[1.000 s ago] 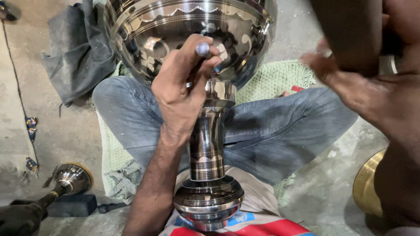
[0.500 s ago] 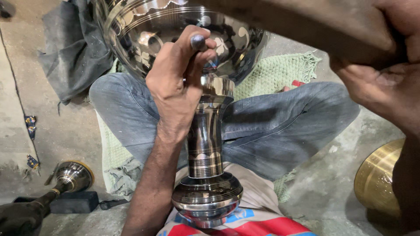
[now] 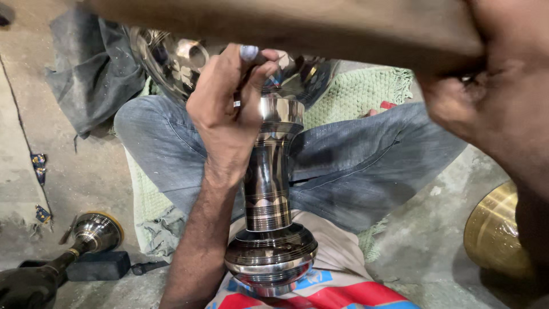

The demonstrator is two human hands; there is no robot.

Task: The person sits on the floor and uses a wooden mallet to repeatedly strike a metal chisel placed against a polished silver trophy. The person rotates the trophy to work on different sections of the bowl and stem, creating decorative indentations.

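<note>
A tall polished metal vessel stands on my lap, with a ribbed stem (image 3: 267, 189), a bulbous base (image 3: 270, 257) and an engraved bowl (image 3: 171, 60) on top. My left hand (image 3: 226, 117) rests against the top of the stem, pinching a small metal punch (image 3: 249, 53) where the bowl meets the stem. My right hand (image 3: 492, 109), blurred and close to the camera, grips a thick wooden bar (image 3: 286, 28) that stretches across the top of the view and hides much of the bowl.
I sit cross-legged in jeans (image 3: 366, 166) on a green mat (image 3: 354, 91) on a concrete floor. A dark grey cloth (image 3: 91, 68) lies at upper left. A small metal goblet part (image 3: 97, 232) and a black block (image 3: 94, 264) lie at lower left, a brass dish (image 3: 497, 234) at right.
The wooden bar in my right hand has swung down and leftward across the top of the view, covering more of the bowl. My left hand keeps the punch at the bowl's neck.
</note>
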